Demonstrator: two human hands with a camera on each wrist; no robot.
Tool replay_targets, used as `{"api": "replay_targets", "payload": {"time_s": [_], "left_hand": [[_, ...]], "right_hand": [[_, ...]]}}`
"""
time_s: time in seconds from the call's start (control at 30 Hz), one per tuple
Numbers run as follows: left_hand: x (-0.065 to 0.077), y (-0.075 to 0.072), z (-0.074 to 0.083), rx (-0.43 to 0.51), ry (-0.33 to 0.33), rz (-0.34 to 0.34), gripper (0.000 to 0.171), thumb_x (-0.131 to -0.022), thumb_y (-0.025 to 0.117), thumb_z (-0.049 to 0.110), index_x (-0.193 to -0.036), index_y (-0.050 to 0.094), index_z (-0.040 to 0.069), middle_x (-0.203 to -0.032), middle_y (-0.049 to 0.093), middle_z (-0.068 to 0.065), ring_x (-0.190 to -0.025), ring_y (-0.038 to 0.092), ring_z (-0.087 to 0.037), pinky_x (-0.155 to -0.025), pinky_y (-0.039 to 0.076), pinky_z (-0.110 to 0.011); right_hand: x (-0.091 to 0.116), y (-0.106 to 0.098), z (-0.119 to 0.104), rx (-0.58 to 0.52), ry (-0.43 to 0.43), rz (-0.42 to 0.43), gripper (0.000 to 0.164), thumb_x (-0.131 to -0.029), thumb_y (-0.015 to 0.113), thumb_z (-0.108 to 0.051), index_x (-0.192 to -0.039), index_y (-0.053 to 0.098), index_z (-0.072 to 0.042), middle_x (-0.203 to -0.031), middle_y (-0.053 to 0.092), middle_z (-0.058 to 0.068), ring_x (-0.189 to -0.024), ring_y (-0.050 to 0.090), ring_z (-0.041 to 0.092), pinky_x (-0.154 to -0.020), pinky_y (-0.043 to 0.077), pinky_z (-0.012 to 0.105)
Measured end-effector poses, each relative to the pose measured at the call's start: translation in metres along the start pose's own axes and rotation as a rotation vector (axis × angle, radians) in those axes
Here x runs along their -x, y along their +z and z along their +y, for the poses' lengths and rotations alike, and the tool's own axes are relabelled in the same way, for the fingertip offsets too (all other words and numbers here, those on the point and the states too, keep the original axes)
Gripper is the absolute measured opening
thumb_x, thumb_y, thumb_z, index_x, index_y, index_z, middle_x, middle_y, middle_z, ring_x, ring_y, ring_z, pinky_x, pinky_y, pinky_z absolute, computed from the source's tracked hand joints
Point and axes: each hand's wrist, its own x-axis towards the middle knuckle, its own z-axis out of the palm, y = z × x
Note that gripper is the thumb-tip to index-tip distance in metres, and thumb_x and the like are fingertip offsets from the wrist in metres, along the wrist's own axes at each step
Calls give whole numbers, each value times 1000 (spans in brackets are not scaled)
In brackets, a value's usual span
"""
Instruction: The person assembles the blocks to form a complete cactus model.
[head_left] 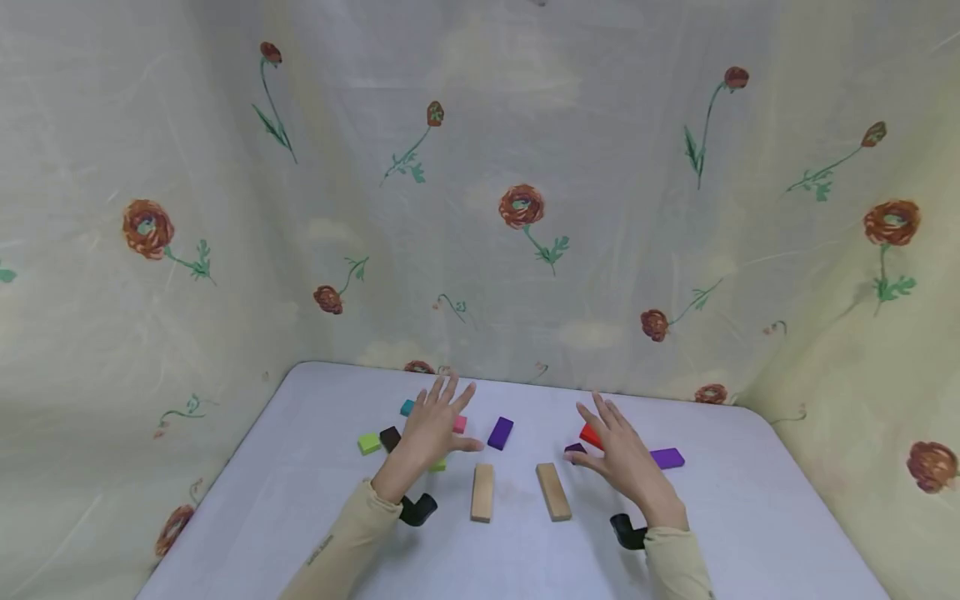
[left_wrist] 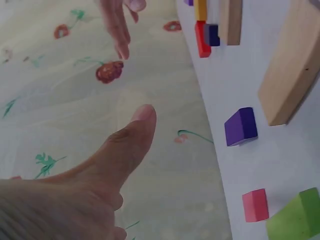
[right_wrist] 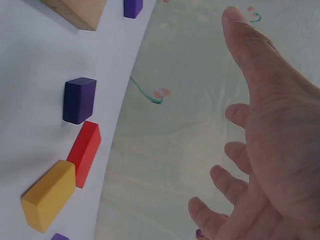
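Note:
My left hand is held over the left group of blocks, fingers spread, gripping nothing. Around it lie a lime block, a dark block, a teal block and a pink block; a green block is partly covered by the hand. On the right, my right hand hovers with thumb and fingers apart, also without a grip. Near it are a red block, a dark purple block and a violet block. A yellow block touches the red one in the right wrist view.
Two plain wooden blocks, a left one and a right one, lie between the hands. Behind them is a purple block. Flowered cloth hangs around the white table. Black devices sit at both wrists.

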Motion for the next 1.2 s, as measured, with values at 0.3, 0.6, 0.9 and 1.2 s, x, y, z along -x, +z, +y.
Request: {"api": "replay_targets", "payload": {"time_s": [0.3,0.6,0.9,1.2], "left_hand": [[4,18,1,-13,66,-63,93,-74,72,58,-151,34,20,-159,25,-13,-145,27,-34,-114,29,-51],[15,34,1,1,145,-106,79,-77,74,51,-142,49,15,-151,42,-13,-137,42,-30,-109,38,-46],[26,44,3,60,140,-180,65,-75,78,47,-127,63,11,-132,59,-7,-122,56,-22,-98,49,-38],[28,48,3,65,235,-259,53,-76,77,47,-117,69,15,-132,60,-4,-122,56,-19,-100,47,-34]], "right_hand": [[4,11,5,-94,-17,-77,87,-81,71,-51,-147,39,-6,-160,20,15,-142,26,43,-107,32,59],[4,25,1,-158,-20,-149,80,-79,79,-33,-144,43,-2,-153,37,14,-139,37,36,-109,35,53],[6,33,-6,-227,61,-252,76,-76,83,-29,-142,48,-14,-145,48,5,-131,47,28,-104,41,54],[10,37,-7,-235,-41,-325,79,-74,84,-29,-141,48,-7,-145,49,10,-134,43,34,-107,35,58]]}}
